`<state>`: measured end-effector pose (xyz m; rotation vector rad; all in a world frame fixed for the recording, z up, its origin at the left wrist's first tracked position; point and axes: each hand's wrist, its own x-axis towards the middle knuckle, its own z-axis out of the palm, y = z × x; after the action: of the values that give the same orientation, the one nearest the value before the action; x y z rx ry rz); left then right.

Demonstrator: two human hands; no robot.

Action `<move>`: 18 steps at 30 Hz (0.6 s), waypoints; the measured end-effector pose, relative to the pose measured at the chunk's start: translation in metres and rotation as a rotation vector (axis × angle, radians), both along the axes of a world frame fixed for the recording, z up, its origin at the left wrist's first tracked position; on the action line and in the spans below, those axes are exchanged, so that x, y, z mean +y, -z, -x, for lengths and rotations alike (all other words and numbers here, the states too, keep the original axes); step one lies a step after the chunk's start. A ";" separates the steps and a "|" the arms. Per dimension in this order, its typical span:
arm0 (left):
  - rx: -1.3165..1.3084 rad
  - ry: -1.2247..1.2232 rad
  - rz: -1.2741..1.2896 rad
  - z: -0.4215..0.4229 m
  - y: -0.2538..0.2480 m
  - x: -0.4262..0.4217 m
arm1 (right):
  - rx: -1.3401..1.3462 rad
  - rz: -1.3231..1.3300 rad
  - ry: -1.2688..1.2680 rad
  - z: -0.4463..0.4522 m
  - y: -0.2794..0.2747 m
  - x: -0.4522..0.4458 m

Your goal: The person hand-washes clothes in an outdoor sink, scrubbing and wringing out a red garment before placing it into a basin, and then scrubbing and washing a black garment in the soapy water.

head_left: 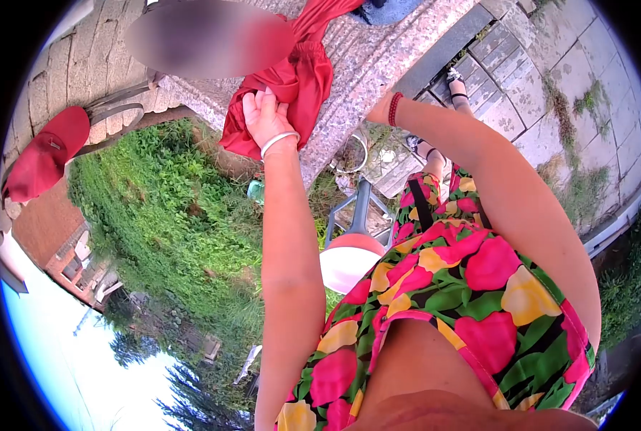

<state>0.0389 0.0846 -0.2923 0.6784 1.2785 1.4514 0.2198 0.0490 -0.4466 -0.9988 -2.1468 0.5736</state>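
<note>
A bunched red cloth [309, 75] lies over the edge of a speckled stone slab [367, 72]. My left hand [266, 118], with a white bracelet at the wrist, has its fingers curled on the cloth's lower part. My right hand [379, 108], below a red beaded bracelet, is at the slab's right edge; its fingers cannot be made out. A blurred patch hides what lies at the slab's upper left, beside the cloth.
A red cap [51, 154] is at the left by a strap. A blue item [388, 11] sits at the top edge. Below the slab are a stool with a white and pink seat [349, 266] and my sandalled feet [458, 86] on paving. Green plants grow at left.
</note>
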 end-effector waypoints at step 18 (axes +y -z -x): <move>0.249 0.042 -0.040 -0.055 -0.006 -0.009 | 0.439 0.195 -0.222 0.027 -0.228 0.077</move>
<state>0.0942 0.0751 -0.2862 0.9302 1.4187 1.3935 0.1928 0.1264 -0.2190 -0.6568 -1.8394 1.0237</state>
